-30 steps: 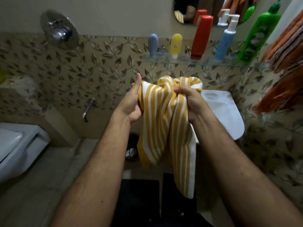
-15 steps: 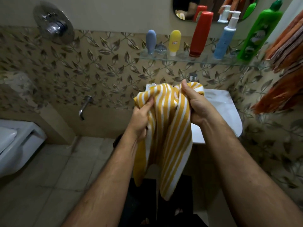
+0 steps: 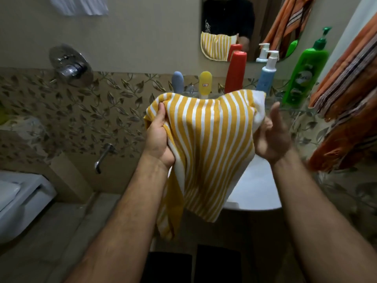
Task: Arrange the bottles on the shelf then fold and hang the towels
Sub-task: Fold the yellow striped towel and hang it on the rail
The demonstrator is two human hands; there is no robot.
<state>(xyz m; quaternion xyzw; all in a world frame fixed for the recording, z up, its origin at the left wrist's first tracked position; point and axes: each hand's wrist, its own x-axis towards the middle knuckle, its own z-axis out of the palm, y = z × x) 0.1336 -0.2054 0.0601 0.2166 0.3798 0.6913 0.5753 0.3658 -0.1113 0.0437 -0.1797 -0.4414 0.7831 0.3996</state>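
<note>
while we hold the striped towel (image 3: 206, 144) up in front of us, spread across the middle of the view above the white sink (image 3: 255, 193), the folding step looks to be the one in hand. our left hand (image 3: 158, 137) grips the towel's left edge at about 9 o'clock from its middle, fingers curled round a bunched fold. our right hand (image 3: 271, 135) sits at the towel's 3 o'clock edge with the fingers loose and spread; a little white cloth seems caught near its fingers, but we cannot tell whether it truly grips. the lower part of the towel hangs free and uneven, one tail dropping lower at 7 o'clock.

the bottles already stand in a row on the glass shelf (image 3: 295, 108) at 12 to 2 o'clock of the towel: a blue tube (image 3: 177, 81), a yellow tube (image 3: 205, 82), a red bottle (image 3: 235, 71), a blue pump bottle (image 3: 266, 75) and a green pump bottle (image 3: 305, 73). so we judge that part done. orange towels (image 3: 346, 99) hang at 3 o'clock.

next we would need a firm hold on both top corners, then bring them together so the edges meet squarely before hanging.

as for writing, the yellow tube bears a small sticker, too small to read. the green bottle's label has a word we cannot make out.
</note>
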